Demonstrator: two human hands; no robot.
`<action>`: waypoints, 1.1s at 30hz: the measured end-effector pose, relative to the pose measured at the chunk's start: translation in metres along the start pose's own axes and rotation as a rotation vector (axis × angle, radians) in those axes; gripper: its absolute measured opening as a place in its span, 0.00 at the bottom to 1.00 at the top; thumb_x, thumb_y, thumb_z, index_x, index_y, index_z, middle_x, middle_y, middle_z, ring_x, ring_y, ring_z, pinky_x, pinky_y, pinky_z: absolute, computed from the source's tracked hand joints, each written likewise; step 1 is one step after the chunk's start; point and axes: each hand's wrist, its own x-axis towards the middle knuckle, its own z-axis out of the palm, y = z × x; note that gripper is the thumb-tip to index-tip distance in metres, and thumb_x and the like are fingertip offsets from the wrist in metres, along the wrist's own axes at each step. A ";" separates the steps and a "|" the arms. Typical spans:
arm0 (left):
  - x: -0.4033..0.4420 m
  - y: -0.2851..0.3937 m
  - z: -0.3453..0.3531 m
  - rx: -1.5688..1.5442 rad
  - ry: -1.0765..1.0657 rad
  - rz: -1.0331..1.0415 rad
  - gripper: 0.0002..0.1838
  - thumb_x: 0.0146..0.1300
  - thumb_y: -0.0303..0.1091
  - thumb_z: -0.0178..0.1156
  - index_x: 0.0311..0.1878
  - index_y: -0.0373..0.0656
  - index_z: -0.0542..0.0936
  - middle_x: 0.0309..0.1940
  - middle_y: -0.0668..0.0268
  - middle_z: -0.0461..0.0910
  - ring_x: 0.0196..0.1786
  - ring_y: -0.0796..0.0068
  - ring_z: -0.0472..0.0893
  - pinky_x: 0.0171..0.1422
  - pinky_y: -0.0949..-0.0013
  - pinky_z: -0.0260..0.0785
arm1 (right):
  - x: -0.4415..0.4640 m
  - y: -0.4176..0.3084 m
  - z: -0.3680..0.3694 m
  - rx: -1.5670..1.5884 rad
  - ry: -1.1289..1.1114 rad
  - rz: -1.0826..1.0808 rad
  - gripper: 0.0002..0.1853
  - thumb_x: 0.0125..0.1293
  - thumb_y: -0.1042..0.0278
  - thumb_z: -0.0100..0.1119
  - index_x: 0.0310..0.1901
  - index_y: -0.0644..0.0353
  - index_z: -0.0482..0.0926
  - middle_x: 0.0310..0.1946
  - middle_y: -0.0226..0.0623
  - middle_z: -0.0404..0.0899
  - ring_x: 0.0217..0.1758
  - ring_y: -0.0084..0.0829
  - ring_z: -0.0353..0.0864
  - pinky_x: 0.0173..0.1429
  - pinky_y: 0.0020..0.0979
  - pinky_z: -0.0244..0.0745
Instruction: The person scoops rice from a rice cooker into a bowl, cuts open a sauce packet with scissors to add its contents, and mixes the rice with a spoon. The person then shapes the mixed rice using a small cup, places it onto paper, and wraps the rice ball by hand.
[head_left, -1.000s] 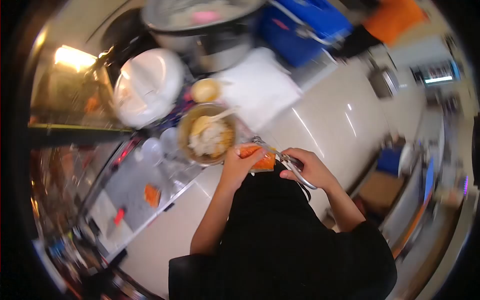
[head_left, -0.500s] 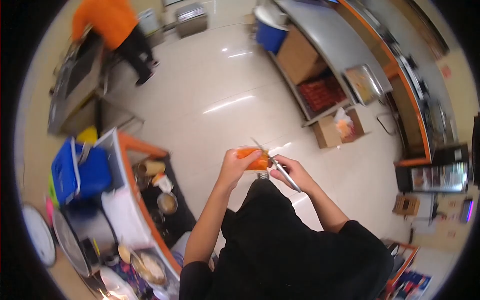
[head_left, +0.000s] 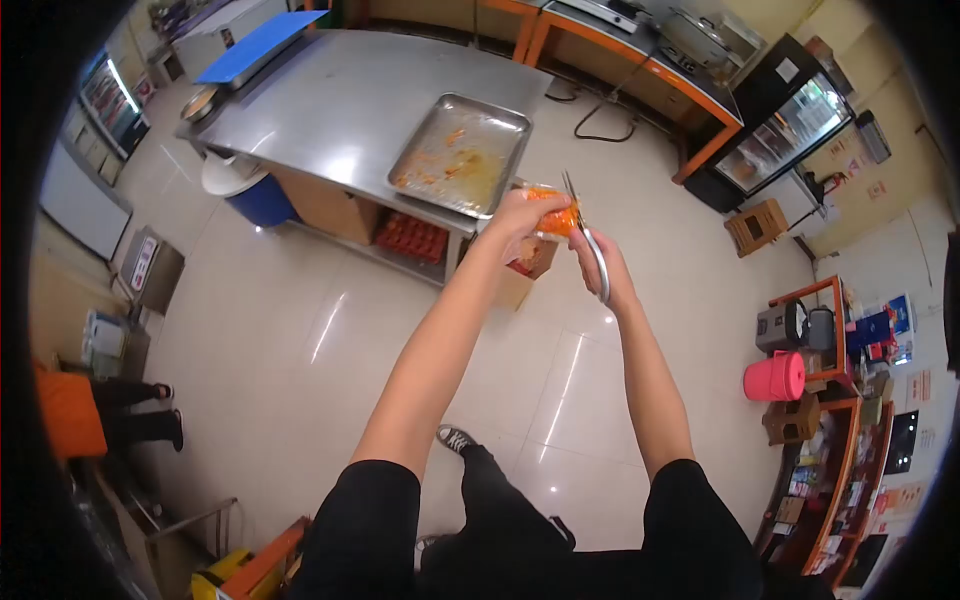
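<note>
My left hand (head_left: 516,222) is closed around one end of a clear plastic packet (head_left: 556,219) with orange contents. In my right hand (head_left: 617,272) is a pair of metal scissors (head_left: 598,262), its blades pointing up and away along the packet's right side. Whether the blades touch the plastic I cannot tell. Both arms reach forward, with the packet near the corner of a steel table (head_left: 320,105). On that corner lies a metal tray (head_left: 493,128) with orange scraps and yellowish liquid in it.
Below the packet, a cardboard box (head_left: 514,291) stands on the floor by the table. Red goods (head_left: 411,238) and a blue bucket (head_left: 262,200) are under or beside the table. Someone in an orange top (head_left: 70,412) is at the left. A pink bucket (head_left: 774,377) stands at the right.
My view has swung right, toward the steel table and tray. My arms now stretch further forward, with the packet and scissors still in my hands.
</note>
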 end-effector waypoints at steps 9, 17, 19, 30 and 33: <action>0.113 -0.010 0.005 0.029 -0.009 -0.052 0.17 0.64 0.37 0.69 0.50 0.35 0.83 0.44 0.59 0.85 0.44 0.70 0.86 0.49 0.66 0.81 | 0.114 0.015 -0.042 -0.047 0.072 0.239 0.33 0.67 0.30 0.57 0.39 0.62 0.79 0.21 0.31 0.74 0.20 0.20 0.71 0.22 0.26 0.66; -0.102 -0.074 -0.061 -0.101 0.100 0.048 0.17 0.68 0.40 0.66 0.50 0.34 0.84 0.44 0.61 0.86 0.45 0.73 0.86 0.54 0.69 0.79 | 0.081 0.198 -0.055 -0.260 0.302 -0.023 0.26 0.61 0.46 0.72 0.43 0.61 0.75 0.24 0.26 0.71 0.19 0.23 0.68 0.24 0.27 0.69; -0.206 -0.117 -0.091 -0.226 0.196 -0.033 0.11 0.69 0.33 0.64 0.45 0.34 0.82 0.40 0.57 0.86 0.43 0.67 0.86 0.54 0.64 0.80 | 0.018 0.182 -0.030 -0.328 0.245 0.377 0.21 0.61 0.49 0.72 0.31 0.61 0.77 0.15 0.33 0.74 0.17 0.27 0.76 0.24 0.31 0.72; -0.643 -0.261 -0.147 -0.507 1.293 0.306 0.10 0.68 0.32 0.64 0.46 0.35 0.80 0.40 0.59 0.84 0.44 0.66 0.85 0.55 0.63 0.78 | -0.260 0.278 0.187 -0.710 -0.415 0.224 0.36 0.49 0.44 0.79 0.48 0.68 0.79 0.37 0.50 0.85 0.45 0.45 0.86 0.49 0.44 0.79; -0.704 -0.273 -0.122 -0.432 1.413 0.448 0.11 0.73 0.35 0.59 0.46 0.35 0.80 0.41 0.57 0.85 0.46 0.67 0.86 0.55 0.62 0.79 | -0.268 0.294 0.217 -0.579 -0.754 0.063 0.24 0.55 0.59 0.76 0.47 0.68 0.79 0.31 0.43 0.84 0.33 0.36 0.85 0.39 0.36 0.79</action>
